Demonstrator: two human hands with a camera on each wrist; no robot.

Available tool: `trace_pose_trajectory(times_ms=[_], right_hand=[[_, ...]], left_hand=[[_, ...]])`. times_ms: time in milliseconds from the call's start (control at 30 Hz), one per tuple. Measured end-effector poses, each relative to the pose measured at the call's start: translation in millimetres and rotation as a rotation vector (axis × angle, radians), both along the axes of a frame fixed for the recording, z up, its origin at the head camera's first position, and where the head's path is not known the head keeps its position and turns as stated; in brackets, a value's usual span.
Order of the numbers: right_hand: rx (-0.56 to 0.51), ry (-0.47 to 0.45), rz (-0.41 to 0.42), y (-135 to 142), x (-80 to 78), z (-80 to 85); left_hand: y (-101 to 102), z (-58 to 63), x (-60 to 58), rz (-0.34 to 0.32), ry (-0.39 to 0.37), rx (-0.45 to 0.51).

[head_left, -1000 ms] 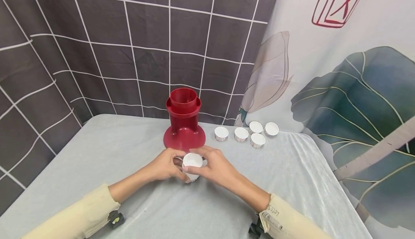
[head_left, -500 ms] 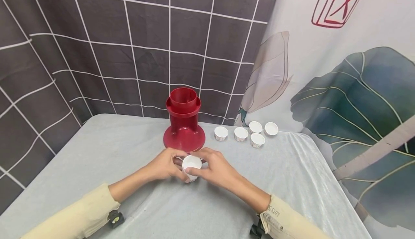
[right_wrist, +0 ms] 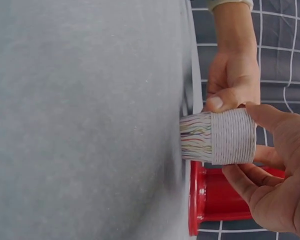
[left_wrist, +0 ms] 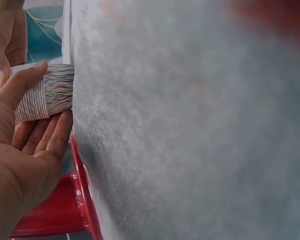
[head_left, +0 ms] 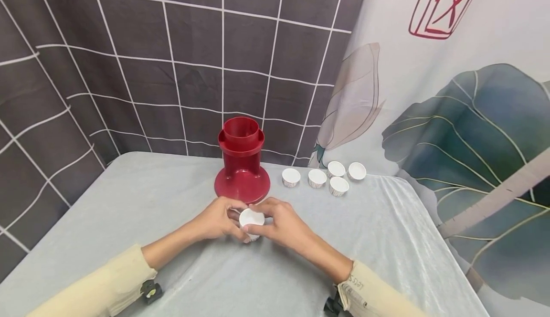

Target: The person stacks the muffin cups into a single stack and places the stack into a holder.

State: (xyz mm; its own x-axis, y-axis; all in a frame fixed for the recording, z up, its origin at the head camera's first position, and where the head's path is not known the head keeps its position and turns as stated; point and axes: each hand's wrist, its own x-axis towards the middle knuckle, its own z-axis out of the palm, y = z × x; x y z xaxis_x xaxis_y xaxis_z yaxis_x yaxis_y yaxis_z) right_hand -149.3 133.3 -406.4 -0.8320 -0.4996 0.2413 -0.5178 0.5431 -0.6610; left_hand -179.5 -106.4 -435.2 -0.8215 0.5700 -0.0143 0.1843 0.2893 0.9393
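A stack of nested white paper baking cups (head_left: 251, 218) stands upright on the cloth, just in front of the red holder. Its ridged upper part, made of many close rims, and the coloured line pattern on the lowest cup (right_wrist: 196, 137) show in the right wrist view. My left hand (head_left: 218, 220) grips the stack's lower side, thumb (left_wrist: 27, 82) in front and fingers behind. From the right, my right hand (head_left: 281, 222) holds the upper part near the rim between thumb and fingers. The fingers hide part of the stack's sides.
Behind the hands stands a red plastic holder (head_left: 242, 159) with a round base and tube top. Several single white baking cups (head_left: 317, 178) sit to its right at the back of the cloth-covered table (head_left: 180, 269). A dark grid curtain (head_left: 189, 35) hangs behind.
My right hand and the top of the baking-cup stack have sunk slightly; the upper part sits lower over the rest. My left hand keeps its place. The view has shifted a little.
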Motion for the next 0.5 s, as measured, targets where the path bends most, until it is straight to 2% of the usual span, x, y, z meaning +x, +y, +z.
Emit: trace_pose_trajectory(times_ms=[500], right_hand=[[-0.071,-0.125,-0.020,-1.2,-5.6,-0.7]], left_hand=[[-0.6,-0.5,0.7,0.008,0.001,-0.007]])
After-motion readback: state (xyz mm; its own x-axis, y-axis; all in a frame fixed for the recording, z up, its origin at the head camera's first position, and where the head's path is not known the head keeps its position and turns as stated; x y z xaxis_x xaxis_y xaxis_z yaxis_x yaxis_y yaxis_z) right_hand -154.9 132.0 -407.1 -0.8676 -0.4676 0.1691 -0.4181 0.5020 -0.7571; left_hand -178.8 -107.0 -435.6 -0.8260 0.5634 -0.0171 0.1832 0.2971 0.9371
